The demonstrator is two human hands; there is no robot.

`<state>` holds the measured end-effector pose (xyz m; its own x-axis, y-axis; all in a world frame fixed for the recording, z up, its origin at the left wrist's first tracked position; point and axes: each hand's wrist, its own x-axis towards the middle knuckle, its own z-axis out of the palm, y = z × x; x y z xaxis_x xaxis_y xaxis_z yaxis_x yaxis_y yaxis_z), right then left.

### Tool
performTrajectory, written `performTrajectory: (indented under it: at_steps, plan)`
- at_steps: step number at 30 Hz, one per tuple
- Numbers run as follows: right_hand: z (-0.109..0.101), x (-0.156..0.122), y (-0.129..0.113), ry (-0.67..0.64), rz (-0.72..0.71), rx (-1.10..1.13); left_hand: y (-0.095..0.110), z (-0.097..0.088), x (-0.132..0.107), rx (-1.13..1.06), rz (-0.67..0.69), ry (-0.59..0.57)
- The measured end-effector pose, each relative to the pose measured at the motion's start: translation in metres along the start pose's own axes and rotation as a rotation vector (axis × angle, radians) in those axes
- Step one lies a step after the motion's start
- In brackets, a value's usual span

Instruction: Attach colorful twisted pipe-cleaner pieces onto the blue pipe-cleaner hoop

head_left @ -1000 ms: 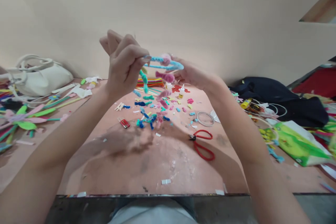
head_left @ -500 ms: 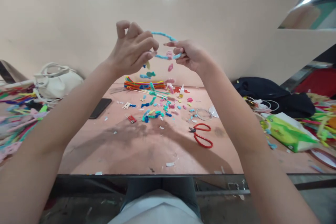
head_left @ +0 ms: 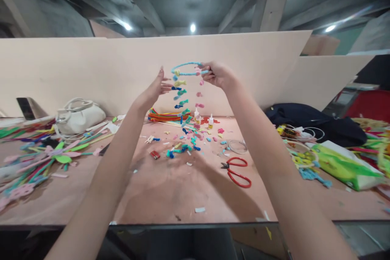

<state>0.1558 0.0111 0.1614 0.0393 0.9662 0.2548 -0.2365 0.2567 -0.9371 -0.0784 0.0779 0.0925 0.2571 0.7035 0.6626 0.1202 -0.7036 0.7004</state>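
Note:
Up in front of me hangs a blue fuzzy ring (head_left: 185,64) wrapped in pipe cleaner. My right hand (head_left: 217,74) grips its right side between thumb and fingers. From the ring's left side drops a strand of yellow, green and blue fuzzy pieces (head_left: 182,92); a strand of pink pieces (head_left: 199,94) hangs from the right. My left hand (head_left: 157,86) is beside the multicolour strand, fingers apart, holding nothing; whether a fingertip touches the strand I cannot tell. The lower ends of both strands hang in front of the things on the table.
Red-handled scissors (head_left: 239,172), a wire ring (head_left: 237,146), a small bottle (head_left: 211,122) and a red lighter (head_left: 154,154) lie or stand on the table (head_left: 158,199). A pipe cleaner bundle (head_left: 164,116) is behind, a white handbag (head_left: 81,117) left, a green packet (head_left: 347,164) right.
My left hand has let go of the ring and moved down and left, its fingers opening. My right hand still holds the ring. The view has tilted up, showing more ceiling.

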Motion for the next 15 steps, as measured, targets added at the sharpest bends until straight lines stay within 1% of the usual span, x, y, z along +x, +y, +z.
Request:
performTrajectory:
  at_steps: [2, 3, 6, 9, 11, 15]
  plan:
    - [-0.001, -0.001, 0.003, -0.017, -0.002, 0.022, -0.005, 0.008, 0.004, -0.108, -0.068, -0.064]
    - [-0.002, -0.002, 0.005, -0.023, -0.005, 0.034, -0.006, 0.012, 0.005, -0.159, -0.080, -0.086]
    - [-0.007, -0.005, 0.014, -0.031, -0.024, 0.071, -0.003, 0.025, 0.007, -0.302, -0.047, -0.108]
    - [-0.014, -0.005, 0.026, -0.019, -0.053, 0.106, -0.005, 0.035, 0.005, -0.398, 0.012, -0.086]
    - [-0.018, -0.002, 0.034, 0.000, -0.069, 0.127, -0.010, 0.039, 0.004, -0.421, 0.021, -0.061]
    - [-0.022, 0.009, 0.045, 0.041, -0.107, 0.172, -0.018, 0.038, 0.002, -0.387, 0.002, 0.007]
